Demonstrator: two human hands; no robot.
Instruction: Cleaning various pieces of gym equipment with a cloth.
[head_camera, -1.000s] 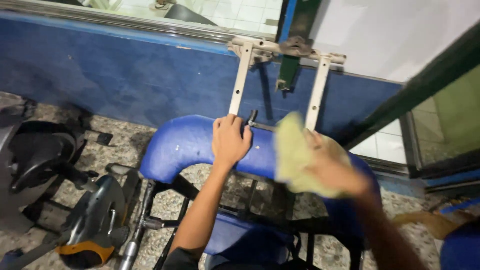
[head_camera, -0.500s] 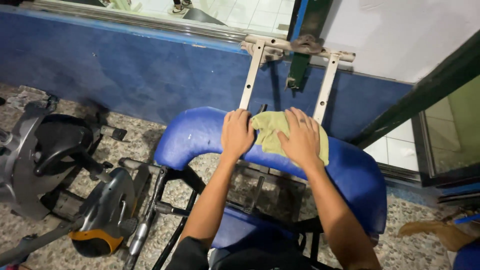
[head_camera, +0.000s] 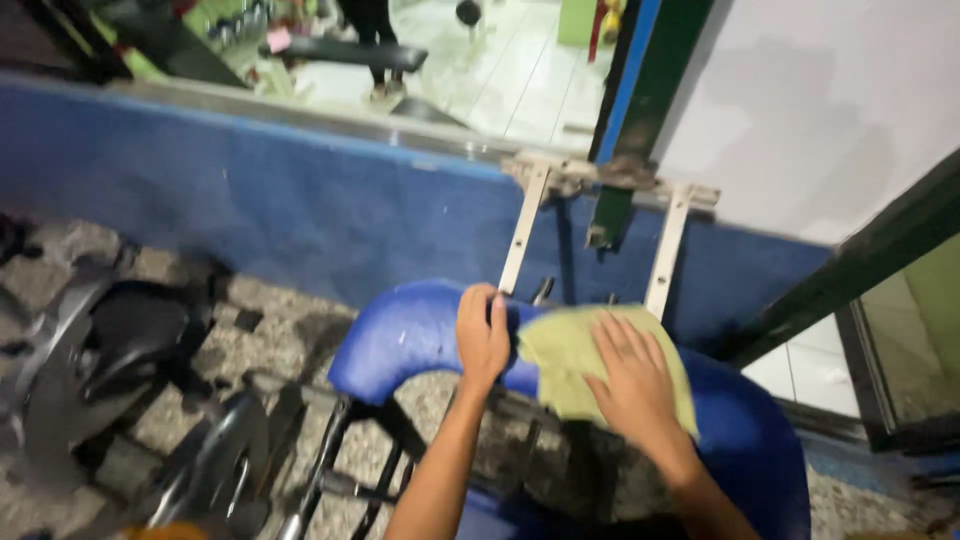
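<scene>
Left hand (head_camera: 483, 335) gripping the blue pad (head_camera: 400, 335) — right hand (head_camera: 630, 380) flat on yellow-green cloth (head_camera: 560, 355)

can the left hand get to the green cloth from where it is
Probably yes: the left hand grips the blue pad right beside the cloth, with nothing between them; the right hand lies flat on it.

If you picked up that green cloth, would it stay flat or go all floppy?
Probably floppy: the yellow-green cloth drapes over the curve of the blue padded rest and shows soft folds. It looks thin, so likely light. Pushed, it should slide rather than roll, since the right hand presses it flat on smooth padding while the left hand grips the pad.
</scene>
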